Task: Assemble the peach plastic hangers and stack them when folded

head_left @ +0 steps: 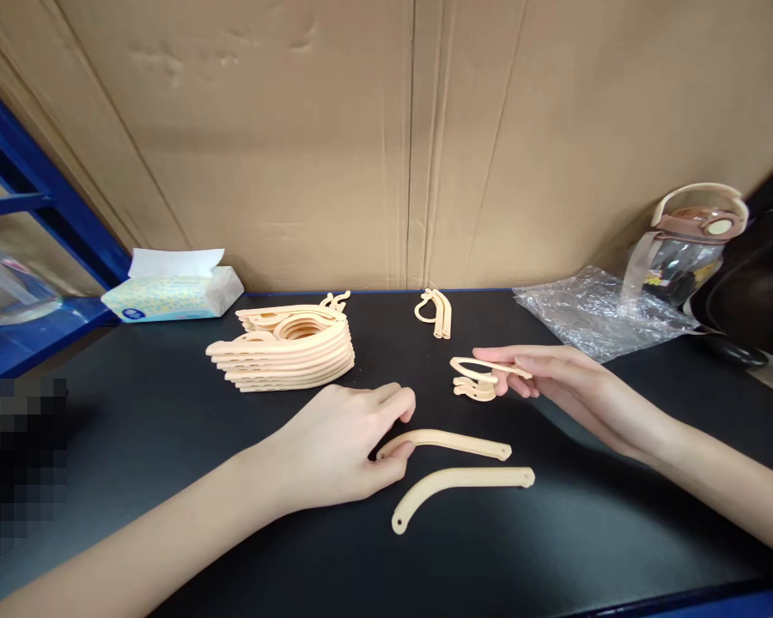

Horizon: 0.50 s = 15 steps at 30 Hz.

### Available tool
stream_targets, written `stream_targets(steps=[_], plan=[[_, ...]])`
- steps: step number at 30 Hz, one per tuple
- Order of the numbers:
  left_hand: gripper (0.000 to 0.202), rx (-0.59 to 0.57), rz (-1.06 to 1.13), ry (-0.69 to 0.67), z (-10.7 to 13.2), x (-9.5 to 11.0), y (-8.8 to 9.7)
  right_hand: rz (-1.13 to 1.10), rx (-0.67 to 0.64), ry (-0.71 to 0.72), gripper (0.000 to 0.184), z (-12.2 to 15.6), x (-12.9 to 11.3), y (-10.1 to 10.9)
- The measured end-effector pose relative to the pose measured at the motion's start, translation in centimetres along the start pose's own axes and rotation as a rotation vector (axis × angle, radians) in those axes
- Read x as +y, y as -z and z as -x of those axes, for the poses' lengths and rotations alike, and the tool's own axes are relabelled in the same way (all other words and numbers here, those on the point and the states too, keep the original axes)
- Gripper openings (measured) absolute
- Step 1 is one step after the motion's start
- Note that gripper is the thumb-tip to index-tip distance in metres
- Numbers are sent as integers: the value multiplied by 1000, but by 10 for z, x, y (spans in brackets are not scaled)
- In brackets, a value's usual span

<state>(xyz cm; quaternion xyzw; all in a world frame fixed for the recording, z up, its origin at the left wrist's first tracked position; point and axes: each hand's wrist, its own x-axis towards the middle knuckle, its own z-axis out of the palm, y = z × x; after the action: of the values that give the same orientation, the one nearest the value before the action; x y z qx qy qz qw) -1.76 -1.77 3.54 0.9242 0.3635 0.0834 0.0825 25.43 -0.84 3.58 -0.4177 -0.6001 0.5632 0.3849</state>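
Cropped forearm [135, 532], left hand [341, 446] half-curled, thumb [392, 468] partly masking bar [454, 440], right hand [573, 382] pinching finger-hidden hook [475, 391]

On your table [335, 571], the front bar [464, 478] lies before the rear bar [457, 441], whose left end meets your left hand [354, 442]. Your right hand [554, 378] holds a hook [477, 393]. Left of these: the stack [289, 360], with tissues [167, 299] behind. Back centre: loose parts [447, 316]. Back right: the bag [593, 313], a bottle [689, 257] behind it.

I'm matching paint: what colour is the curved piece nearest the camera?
The curved piece is pale beige; head view.
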Motion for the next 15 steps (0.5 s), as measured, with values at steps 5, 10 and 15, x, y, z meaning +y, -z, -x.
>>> stream_targets(steps=[5, 10, 15], plan=[[16, -40, -97, -6, -1, -1, 1, -56, -1, -45, 33, -1, 0, 2], [12, -8, -85, 19, -3, -2, 1, -47, -53, -2, 39, -4, 4, 3], [14, 102, 335, 190, -5, -3, 1, -88, -65, -6, 65, -5, 6, 2]])
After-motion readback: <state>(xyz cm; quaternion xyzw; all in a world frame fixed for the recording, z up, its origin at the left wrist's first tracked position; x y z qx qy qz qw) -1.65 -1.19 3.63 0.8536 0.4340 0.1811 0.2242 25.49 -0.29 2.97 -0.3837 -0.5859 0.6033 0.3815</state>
